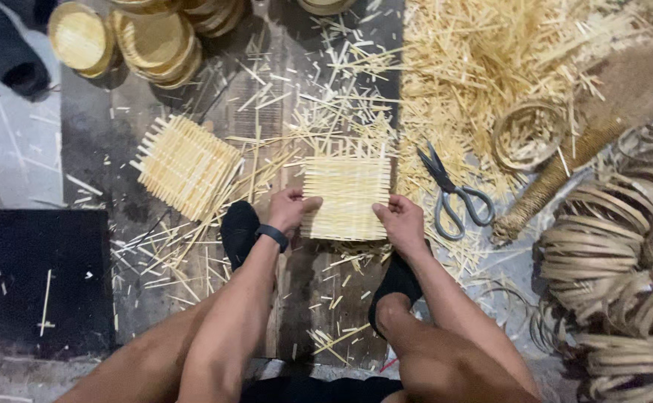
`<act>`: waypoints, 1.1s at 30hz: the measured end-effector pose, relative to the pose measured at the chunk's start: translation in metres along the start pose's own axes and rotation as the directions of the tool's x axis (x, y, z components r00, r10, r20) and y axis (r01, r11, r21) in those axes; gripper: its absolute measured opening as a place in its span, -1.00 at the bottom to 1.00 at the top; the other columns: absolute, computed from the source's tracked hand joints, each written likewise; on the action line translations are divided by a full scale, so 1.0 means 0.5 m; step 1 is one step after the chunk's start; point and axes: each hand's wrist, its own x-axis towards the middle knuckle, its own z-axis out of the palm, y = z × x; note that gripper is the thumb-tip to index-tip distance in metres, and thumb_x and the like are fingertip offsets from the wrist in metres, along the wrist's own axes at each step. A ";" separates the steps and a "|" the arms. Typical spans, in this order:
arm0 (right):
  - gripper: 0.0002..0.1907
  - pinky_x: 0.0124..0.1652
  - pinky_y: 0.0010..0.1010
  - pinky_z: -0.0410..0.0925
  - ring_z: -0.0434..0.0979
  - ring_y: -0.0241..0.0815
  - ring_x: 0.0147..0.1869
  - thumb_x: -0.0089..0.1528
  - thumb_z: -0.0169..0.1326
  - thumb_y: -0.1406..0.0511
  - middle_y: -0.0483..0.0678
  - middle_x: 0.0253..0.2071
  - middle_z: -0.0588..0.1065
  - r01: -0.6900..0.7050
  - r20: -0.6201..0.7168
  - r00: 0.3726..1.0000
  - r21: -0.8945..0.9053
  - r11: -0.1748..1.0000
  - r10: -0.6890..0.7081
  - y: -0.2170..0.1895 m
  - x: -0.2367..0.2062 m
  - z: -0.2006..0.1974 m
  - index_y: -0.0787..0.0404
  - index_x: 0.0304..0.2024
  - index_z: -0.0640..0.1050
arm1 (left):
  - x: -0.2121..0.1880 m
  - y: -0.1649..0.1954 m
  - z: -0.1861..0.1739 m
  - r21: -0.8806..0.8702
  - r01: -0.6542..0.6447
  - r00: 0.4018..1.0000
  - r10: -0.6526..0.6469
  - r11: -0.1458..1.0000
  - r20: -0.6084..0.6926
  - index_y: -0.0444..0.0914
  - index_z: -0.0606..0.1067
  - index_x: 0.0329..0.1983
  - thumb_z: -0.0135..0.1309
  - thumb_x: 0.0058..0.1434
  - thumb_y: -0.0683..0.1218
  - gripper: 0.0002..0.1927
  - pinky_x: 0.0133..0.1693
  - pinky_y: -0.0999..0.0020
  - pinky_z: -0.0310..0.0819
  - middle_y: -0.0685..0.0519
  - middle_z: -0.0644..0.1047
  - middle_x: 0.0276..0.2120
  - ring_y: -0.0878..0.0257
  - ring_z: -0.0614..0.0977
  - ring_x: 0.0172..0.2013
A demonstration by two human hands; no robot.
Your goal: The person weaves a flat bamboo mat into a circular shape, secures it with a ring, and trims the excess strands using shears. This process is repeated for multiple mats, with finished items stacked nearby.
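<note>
A square woven mat of pale bamboo strips [347, 197] lies flat on the dark floor in front of me. My left hand [291, 208] presses its left edge, thumb on top; a black band circles that wrist. My right hand [400, 221] grips the mat's lower right corner. My feet in black socks rest just under both hands. A second woven mat [185, 166] lies tilted to the left, untouched.
Grey scissors [454, 195] lie right of the mat. A heap of loose bamboo strips [491, 67] fills the upper right, with a small hoop [528, 134]. Coiled bamboo rings [617, 254] stack at right. Round woven trays [136, 37] sit at top left. A black board [32, 269] lies left.
</note>
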 end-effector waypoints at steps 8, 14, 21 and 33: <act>-0.68 -0.24 -0.57 0.39 0.49 -0.39 -0.27 0.23 0.29 0.32 -0.14 -0.31 0.54 0.298 -0.186 0.915 -0.293 0.909 -0.359 0.007 0.071 -0.108 0.29 0.01 0.59 | 0.020 -0.043 0.003 -0.016 -0.100 0.992 0.099 0.995 -0.074 -0.38 0.55 0.02 0.46 -0.06 -0.09 -0.42 -0.25 0.44 0.56 0.05 0.66 -0.28 0.35 0.64 -0.34; -0.39 0.33 0.04 0.15 0.27 0.20 0.36 0.20 0.17 0.22 0.26 0.24 0.36 -0.029 -0.203 0.890 -0.919 0.394 -0.408 -0.091 0.150 -0.374 0.31 0.26 0.39 | -0.022 -0.019 -0.020 0.079 -0.099 0.961 0.116 0.992 -0.252 -0.36 0.38 0.25 0.40 0.04 -0.03 -0.25 -0.21 0.40 0.55 -0.03 0.59 -0.19 0.28 0.61 -0.25; -0.46 0.34 0.15 0.01 0.37 0.28 0.32 0.14 0.12 0.20 0.24 0.13 0.44 0.035 0.012 0.943 -0.997 0.063 -0.334 -0.131 0.208 -0.403 0.26 0.16 0.45 | -0.048 -0.074 -0.055 -0.005 -0.232 0.844 0.199 0.973 -0.498 -0.34 0.35 0.27 0.32 0.16 -0.09 -0.35 -0.15 0.37 0.59 -0.06 0.54 -0.03 0.26 0.61 -0.14; -0.63 0.27 -0.06 0.27 0.53 0.03 0.07 0.04 0.13 0.45 0.00 -0.16 0.56 0.380 0.330 0.799 -0.925 -0.003 -0.503 0.005 -0.122 -0.442 0.16 -0.08 0.54 | -0.061 -0.050 -0.084 -0.106 -0.379 0.834 0.290 0.919 -0.470 -0.30 0.35 0.27 0.21 0.24 -0.21 -0.47 -0.19 0.39 0.64 -0.01 0.49 0.01 0.27 0.60 -0.11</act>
